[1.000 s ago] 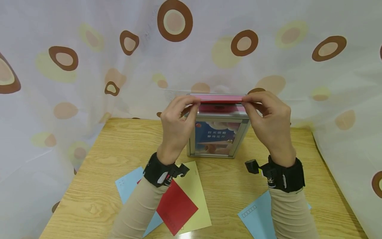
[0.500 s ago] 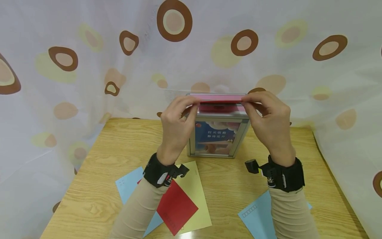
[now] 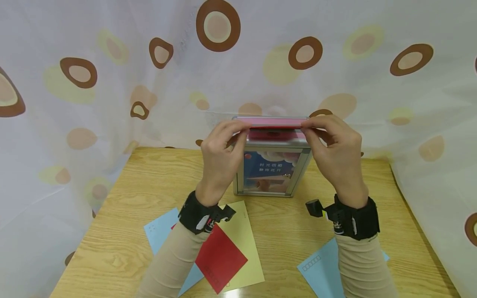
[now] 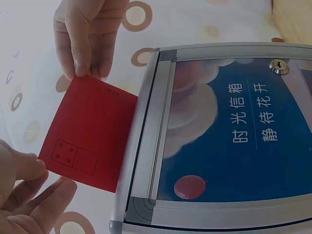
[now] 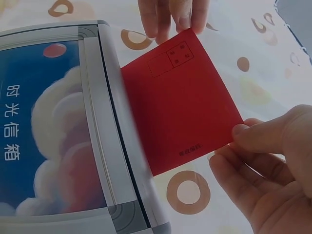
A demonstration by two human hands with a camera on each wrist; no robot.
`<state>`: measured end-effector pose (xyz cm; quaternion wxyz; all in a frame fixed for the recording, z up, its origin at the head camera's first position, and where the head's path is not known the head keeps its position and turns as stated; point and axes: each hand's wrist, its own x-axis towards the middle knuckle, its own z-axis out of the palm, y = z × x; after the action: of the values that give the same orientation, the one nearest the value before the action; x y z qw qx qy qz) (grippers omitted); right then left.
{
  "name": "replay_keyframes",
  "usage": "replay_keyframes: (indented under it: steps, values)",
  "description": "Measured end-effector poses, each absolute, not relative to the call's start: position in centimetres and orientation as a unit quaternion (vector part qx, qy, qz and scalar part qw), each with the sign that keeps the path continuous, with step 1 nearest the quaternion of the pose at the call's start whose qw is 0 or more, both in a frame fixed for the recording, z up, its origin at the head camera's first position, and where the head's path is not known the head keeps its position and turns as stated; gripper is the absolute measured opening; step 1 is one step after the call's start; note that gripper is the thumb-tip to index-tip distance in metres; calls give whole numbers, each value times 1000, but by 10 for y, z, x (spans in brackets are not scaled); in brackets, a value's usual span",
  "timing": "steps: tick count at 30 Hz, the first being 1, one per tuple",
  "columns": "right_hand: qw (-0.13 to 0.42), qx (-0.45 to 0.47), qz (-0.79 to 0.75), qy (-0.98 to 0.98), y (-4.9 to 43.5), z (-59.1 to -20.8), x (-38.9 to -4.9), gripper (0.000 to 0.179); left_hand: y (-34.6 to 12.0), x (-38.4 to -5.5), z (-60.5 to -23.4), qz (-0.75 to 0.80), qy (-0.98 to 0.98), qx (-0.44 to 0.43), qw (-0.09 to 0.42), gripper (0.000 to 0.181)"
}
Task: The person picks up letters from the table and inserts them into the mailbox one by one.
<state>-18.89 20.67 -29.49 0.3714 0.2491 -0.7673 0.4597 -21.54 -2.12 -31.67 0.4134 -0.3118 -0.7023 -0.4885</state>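
Both hands hold a red envelope (image 4: 92, 131) by its two upper corners, above a mailbox (image 3: 272, 171) with a silver frame and a blue picture front. The left hand (image 3: 223, 151) pinches one corner between thumb and fingers; the right hand (image 3: 336, 151) pinches the other. In the head view the envelope appears almost edge-on, as a thin red strip over the pink top. Its lower part is hidden behind the mailbox's top edge in both wrist views. Printed boxes show on its face. A keyhole lock (image 4: 279, 67) sits on the mailbox front.
On the wooden table (image 3: 123, 182), a second red envelope (image 3: 221, 260) overlaps a yellow envelope (image 3: 246, 248) and blue paper (image 3: 160, 227) near the left forearm. Another blue envelope (image 3: 320, 265) lies partly under the right forearm. A patterned curtain (image 3: 179, 82) hangs behind the mailbox.
The held envelope has tilted slightly to a more edge-on angle, and its red face shows thinner in the head view. The hands have barely moved.
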Motion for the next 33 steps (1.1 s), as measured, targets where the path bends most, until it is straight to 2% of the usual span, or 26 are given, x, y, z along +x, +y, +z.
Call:
replay_keyframes:
  steps: [14, 33]
  values:
    - [374, 229, 460, -772, 208, -299, -188, 17, -21, -216, -315, -455, -715, -320, 423, 15]
    - [377, 235, 462, -767, 206, -307, -191, 16, -26, -215, -322, -452, -724, -320, 410, 17]
